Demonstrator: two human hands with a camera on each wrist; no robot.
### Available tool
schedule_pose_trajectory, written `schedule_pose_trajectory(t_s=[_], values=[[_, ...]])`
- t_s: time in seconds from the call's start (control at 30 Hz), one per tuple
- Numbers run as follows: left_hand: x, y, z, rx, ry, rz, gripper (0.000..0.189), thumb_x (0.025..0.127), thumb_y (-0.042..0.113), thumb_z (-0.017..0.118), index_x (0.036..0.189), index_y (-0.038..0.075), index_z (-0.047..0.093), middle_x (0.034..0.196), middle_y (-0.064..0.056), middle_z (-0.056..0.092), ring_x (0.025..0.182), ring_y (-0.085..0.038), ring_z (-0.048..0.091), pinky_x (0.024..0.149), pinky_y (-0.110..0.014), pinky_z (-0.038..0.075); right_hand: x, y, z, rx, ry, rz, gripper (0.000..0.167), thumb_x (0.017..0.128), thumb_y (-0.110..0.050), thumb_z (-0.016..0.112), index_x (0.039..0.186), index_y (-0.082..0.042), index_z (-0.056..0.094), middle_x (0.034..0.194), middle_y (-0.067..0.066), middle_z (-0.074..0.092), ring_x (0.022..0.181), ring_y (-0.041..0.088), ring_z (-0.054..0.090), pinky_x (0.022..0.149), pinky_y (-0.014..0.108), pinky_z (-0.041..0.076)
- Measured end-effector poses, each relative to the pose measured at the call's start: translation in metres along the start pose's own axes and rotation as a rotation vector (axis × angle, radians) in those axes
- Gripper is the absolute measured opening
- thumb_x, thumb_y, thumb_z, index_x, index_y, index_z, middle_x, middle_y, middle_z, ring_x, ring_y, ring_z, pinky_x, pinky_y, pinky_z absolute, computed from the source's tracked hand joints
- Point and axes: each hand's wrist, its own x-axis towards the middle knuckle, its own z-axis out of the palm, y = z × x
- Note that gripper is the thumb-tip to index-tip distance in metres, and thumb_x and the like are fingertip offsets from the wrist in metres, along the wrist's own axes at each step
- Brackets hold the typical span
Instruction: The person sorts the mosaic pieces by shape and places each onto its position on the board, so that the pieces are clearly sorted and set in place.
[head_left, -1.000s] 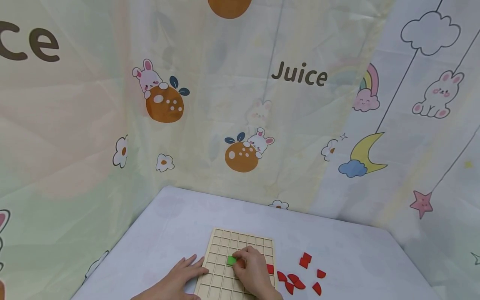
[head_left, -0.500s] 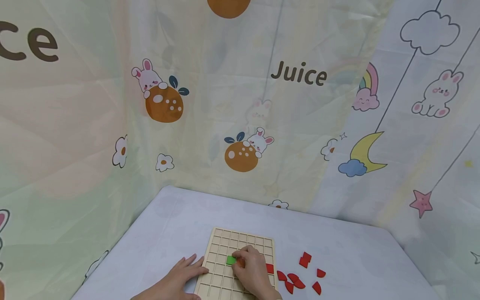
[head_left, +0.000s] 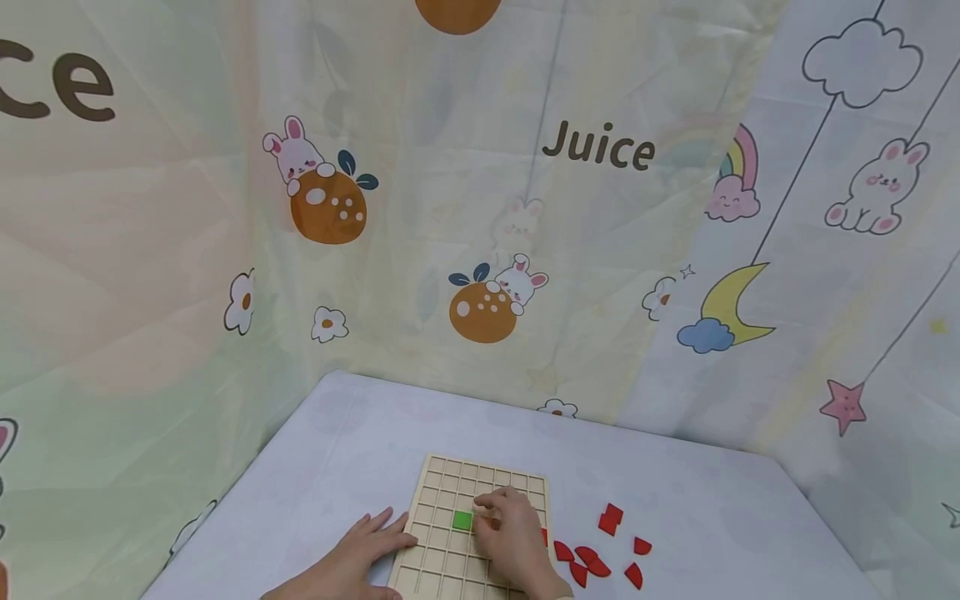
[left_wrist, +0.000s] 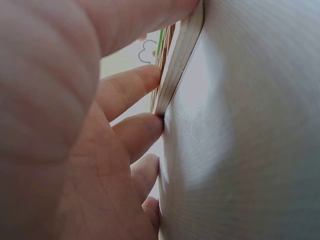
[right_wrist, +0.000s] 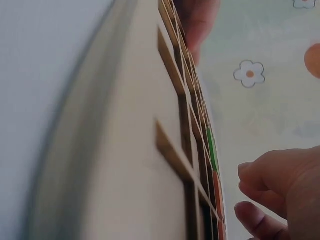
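In the head view a pale wooden grid board (head_left: 442, 554) lies on the table. My left hand (head_left: 347, 560) rests at its left edge, fingers spread; in the left wrist view the fingertips (left_wrist: 150, 75) touch the board's side (left_wrist: 180, 60). A green square tile (head_left: 462, 521) sits in a cell near the middle. Over the board, right of that tile, hovers my right hand (head_left: 512, 533) with bent fingers. The right wrist view has a gap between its thumb and fingers and nothing held there. An orange-red tile (right_wrist: 218, 195) sits beside the green one, mostly hidden by the hand in the head view.
Right of the board lie several red quarter-round pieces (head_left: 597, 568) and two red squares (head_left: 611, 520). Another red tile (head_left: 544, 536) shows at the board's right edge, partly behind my right hand. A printed curtain (head_left: 420, 208) stands around the table.
My right hand has lifted off the tiles and shifted slightly right, so the whole green tile now shows. The red tile at the right edge is more covered. My left hand keeps its place.
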Motion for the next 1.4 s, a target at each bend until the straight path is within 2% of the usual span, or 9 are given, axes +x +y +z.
schedule_pose_trajectory(t_s=[0.23,0.43,0.57,0.87,1.1,1.4], values=[[0.0,-0.001,0.0,-0.002,0.002,0.006,0.068,0.076,0.05,0.077,0.132,0.017,0.059,0.147,-0.026,0.043,0.135,-0.056,0.029,0.101,-0.074,0.019,0.003,0.013,-0.009,-0.023,0.05,0.013,0.016,0.083,-0.017,0.073,0.099,-0.017,0.075,0.091,-0.01,0.06,0.088,0.013,0.057,0.073,0.032,0.049],[-0.001,-0.002,0.001,-0.012,-0.001,0.001,0.067,0.075,0.05,0.077,0.132,0.019,0.059,0.147,-0.026,0.043,0.136,-0.056,0.028,0.102,-0.074,0.019,0.003,0.021,-0.017,-0.016,0.054,0.038,0.017,0.084,-0.018,0.073,0.101,-0.016,0.075,0.093,-0.01,0.062,0.093,0.017,0.06,0.078,0.036,0.051],[-0.001,-0.004,0.001,0.008,0.008,0.019,0.066,0.077,0.05,0.077,0.132,0.019,0.059,0.146,-0.026,0.044,0.134,-0.056,0.03,0.101,-0.073,0.022,0.003,0.025,-0.021,-0.025,0.059,0.065,0.018,0.084,-0.018,0.073,0.102,-0.015,0.075,0.093,-0.009,0.063,0.095,0.018,0.06,0.081,0.039,0.05],[-0.001,-0.001,0.0,-0.001,0.002,0.015,0.067,0.076,0.052,0.074,0.132,0.018,0.059,0.147,-0.025,0.043,0.134,-0.057,0.03,0.099,-0.076,0.021,0.003,0.031,-0.035,0.018,0.064,0.133,0.017,0.085,-0.016,0.073,0.102,-0.016,0.074,0.093,-0.005,0.064,0.099,0.022,0.061,0.085,0.049,0.051],[0.0,-0.001,0.0,-0.023,-0.004,0.005,0.068,0.076,0.053,0.074,0.132,0.018,0.059,0.147,-0.024,0.043,0.135,-0.057,0.029,0.1,-0.076,0.019,0.003,0.039,-0.042,0.002,0.083,0.168,0.019,0.086,-0.019,0.073,0.105,-0.017,0.074,0.093,-0.006,0.065,0.094,0.018,0.06,0.081,0.045,0.052],[0.0,-0.002,0.001,-0.007,0.002,0.007,0.066,0.076,0.051,0.076,0.131,0.019,0.059,0.146,-0.026,0.044,0.134,-0.057,0.03,0.1,-0.075,0.021,0.003,0.045,-0.05,-0.007,0.095,0.23,0.02,0.087,-0.021,0.071,0.106,-0.015,0.074,0.097,-0.002,0.066,0.106,0.029,0.061,0.089,0.055,0.049]])
